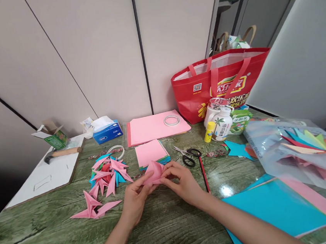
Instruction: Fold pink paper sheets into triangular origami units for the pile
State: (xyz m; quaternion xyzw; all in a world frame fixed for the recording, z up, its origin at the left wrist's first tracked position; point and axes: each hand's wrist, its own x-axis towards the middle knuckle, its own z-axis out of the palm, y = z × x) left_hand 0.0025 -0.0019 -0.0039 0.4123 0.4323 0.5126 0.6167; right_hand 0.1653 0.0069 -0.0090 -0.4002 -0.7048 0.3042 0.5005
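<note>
Both my hands meet over the green wood-grain table (174,229) on one piece of pink folded paper (156,172). My left hand (135,199) pinches its lower left edge with thumb and fingers closed. My right hand (182,182) pinches its right side, fingers curled over the fold. Just behind the paper lies a small stack of square sheets, pink on top (150,153). To the left sits a heap of finished pink and blue folded shapes (107,174), with two more pink ones (95,208) nearer me.
Scissors (188,155) and a red pencil (204,176) lie right of my hands. Large pink sheets with a tape roll (171,120), a tissue box (107,131), glue stick (210,131), bottles, a red bag (220,83), blue sheets (277,207) and a plastic pouch (300,150) ring the table.
</note>
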